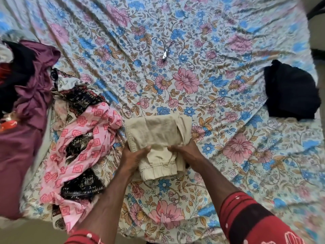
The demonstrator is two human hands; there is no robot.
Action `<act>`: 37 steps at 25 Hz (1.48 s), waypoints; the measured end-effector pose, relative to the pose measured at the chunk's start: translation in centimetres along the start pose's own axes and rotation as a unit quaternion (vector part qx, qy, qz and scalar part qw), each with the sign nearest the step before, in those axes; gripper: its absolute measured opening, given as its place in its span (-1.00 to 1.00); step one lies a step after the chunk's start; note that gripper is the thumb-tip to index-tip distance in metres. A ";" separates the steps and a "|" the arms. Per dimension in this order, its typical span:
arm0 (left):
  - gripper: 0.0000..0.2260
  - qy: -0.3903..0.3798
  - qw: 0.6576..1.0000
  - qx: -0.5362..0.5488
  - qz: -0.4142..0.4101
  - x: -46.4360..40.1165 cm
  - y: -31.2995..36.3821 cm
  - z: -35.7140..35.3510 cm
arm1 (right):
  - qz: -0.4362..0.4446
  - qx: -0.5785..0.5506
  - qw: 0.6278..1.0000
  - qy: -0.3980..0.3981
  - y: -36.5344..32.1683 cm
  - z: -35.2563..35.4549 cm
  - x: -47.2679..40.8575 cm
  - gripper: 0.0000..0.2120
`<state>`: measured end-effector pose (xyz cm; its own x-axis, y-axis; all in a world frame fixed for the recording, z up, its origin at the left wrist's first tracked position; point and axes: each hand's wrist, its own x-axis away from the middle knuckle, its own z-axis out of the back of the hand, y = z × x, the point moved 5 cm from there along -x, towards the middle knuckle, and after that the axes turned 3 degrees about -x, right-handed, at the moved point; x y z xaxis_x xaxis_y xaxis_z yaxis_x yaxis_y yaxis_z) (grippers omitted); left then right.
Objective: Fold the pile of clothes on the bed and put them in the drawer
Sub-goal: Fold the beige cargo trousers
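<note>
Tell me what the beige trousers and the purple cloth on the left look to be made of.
Beige trousers: likely a matte woven cotton or twill, with stitched seams and soft creases, held by the left hand and right hand. Purple cloth: a thin, smooth fabric with a slight sheen, draping in fine folds; possibly satin or a synthetic knit.
</note>
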<state>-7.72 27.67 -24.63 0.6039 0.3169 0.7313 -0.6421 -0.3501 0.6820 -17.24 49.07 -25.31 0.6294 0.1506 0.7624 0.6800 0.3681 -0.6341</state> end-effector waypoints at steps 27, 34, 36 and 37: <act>-0.22 -0.176 0.875 -0.328 -0.308 -5.6 16.9 -64.2 | 0.123 -0.061 0.953 0.271 -10.4 60.9 -8.3 0.02; -0.38 -0.188 0.783 -0.519 -0.287 -7.7 10.7 -63.5 | 0.064 0.245 0.923 0.290 -7.3 57.1 -9.4 -0.55; -0.47 -0.167 0.798 -0.493 -0.304 -6.5 11.7 -62.9 | 0.130 0.285 0.878 0.362 -8.5 56.6 -8.6 -0.69; -0.51 -0.156 0.806 -0.473 -0.319 -5.7 12.3 -62.3 | 0.161 0.291 0.865 0.375 -9.2 55.9 -8.0 -0.74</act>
<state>-48.47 76.46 -19.85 0.9480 -0.1231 0.2935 -0.1378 0.6723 0.7273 -49.56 95.74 -18.34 0.9664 -0.2259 0.1228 0.2571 0.8508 -0.4583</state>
